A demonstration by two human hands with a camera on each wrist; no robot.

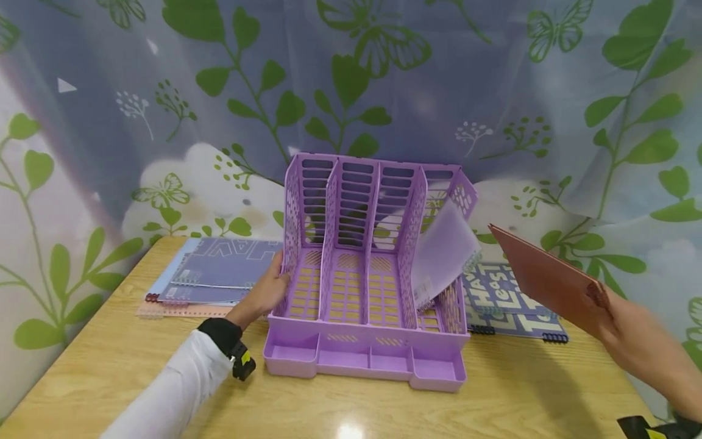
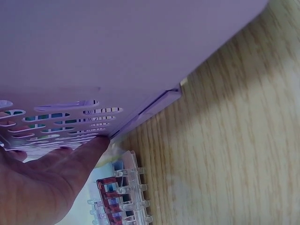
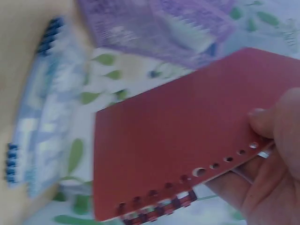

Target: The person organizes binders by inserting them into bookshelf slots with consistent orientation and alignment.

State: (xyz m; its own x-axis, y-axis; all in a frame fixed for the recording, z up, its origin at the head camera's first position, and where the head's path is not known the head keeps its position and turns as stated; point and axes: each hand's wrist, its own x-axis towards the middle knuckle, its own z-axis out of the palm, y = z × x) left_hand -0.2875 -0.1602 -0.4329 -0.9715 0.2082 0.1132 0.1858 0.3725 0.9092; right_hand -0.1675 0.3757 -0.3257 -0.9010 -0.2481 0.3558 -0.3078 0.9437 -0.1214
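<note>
We hold the red notebook pinched at its spiral edge in our right hand, raised off the surface, to the right of the purple file rack; our left hand rests flat-fingered against the rack's left wall; bracing there should keep it steady while we angle the notebook upright into a free slot.

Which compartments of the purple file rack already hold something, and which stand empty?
Only the rightmost compartment of the file rack is filled: a translucent notebook leans out of it. The three slots to its left show bare slotted floor.
</note>
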